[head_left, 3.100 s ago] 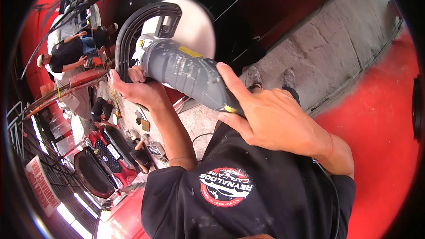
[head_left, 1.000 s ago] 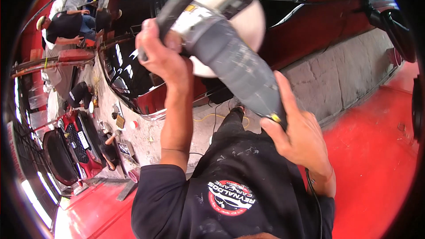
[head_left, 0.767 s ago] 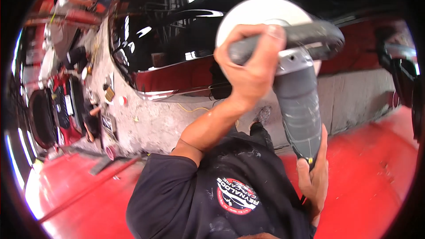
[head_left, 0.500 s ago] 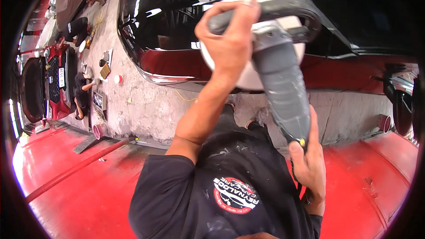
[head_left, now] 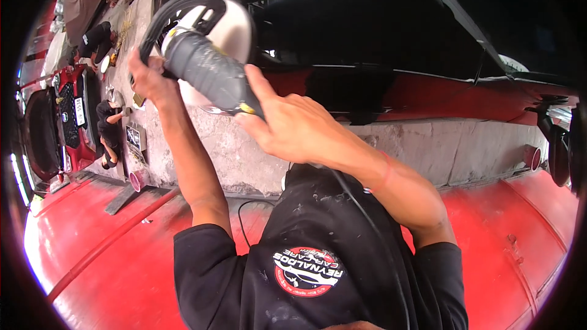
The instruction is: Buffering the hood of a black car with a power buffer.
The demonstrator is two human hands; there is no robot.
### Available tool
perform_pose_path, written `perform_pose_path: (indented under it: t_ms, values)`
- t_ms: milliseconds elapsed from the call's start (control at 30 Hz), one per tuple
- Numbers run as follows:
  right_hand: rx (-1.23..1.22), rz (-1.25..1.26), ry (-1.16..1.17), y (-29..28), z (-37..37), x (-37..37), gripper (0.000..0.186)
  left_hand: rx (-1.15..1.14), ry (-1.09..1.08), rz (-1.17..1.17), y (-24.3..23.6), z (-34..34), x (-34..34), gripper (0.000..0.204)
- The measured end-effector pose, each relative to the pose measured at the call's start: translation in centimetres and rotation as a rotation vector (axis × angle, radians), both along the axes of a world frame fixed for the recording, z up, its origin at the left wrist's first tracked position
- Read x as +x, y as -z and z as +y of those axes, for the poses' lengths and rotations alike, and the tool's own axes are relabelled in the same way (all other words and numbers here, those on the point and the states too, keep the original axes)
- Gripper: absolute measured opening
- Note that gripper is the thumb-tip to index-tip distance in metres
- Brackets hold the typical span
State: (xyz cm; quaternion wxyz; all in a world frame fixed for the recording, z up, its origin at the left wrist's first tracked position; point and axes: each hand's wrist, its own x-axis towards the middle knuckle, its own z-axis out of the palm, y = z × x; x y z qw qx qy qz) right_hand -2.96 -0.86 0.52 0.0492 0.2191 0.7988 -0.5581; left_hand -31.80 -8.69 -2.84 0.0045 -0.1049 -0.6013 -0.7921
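Observation:
A grey rotary polisher point(head_left: 208, 70) with a black D-shaped front handle and a white pad point(head_left: 235, 33) is tilted toward the left over the glossy black and dark red car body point(head_left: 379, 30); whether the pad touches the surface I cannot tell. My left hand point(head_left: 154, 85) is wrapped round the front handle at its lower left end. My right hand point(head_left: 287, 125) grips the rear of the polisher's body, with its index finger along the housing and the thumb underneath. A black cord point(head_left: 351, 195) runs down from the tool over my dark shirt.
Two crouching co-workers point(head_left: 98, 43) point(head_left: 109, 128) are at the left, near a detached red bumper point(head_left: 72, 137) and a metal tray point(head_left: 134, 137). Buckets point(head_left: 139, 180) point(head_left: 531, 159) lie at both sides. A concrete strip point(head_left: 465, 153) borders a red painted surface point(head_left: 501, 226).
Over the last second the polisher swings right, then sharply left and a little down, turning from nearly upright to slanted. Both my hands stay on it, my right forearm now crossing the middle.

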Motion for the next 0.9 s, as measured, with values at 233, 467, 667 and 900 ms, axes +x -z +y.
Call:
perform_pose_path:
  t_ms: [233, 467, 667, 900]
  values:
    - [0.051, 0.070, -0.013, -0.1, -0.8, 4.5, 0.077, 0.024, -0.007, -0.054, -0.4, -1.6, 5.1, 0.039]
    - [-0.008, -0.066, 0.168, -3.3, -0.3, 19.3, 0.079, 0.196, 0.482, 0.031, 0.5, 2.0, 17.3, 0.022]
    - [0.117, -0.103, 0.630, -4.9, -3.8, 31.7, 0.080, -0.209, 0.323, 0.781, -0.8, 10.7, 33.0, 0.030]
    - [-0.076, -0.097, 1.010, -5.1, -5.8, 34.3, 0.084, 0.309, 0.810, -0.053, -5.4, 16.2, 40.9, 0.010]
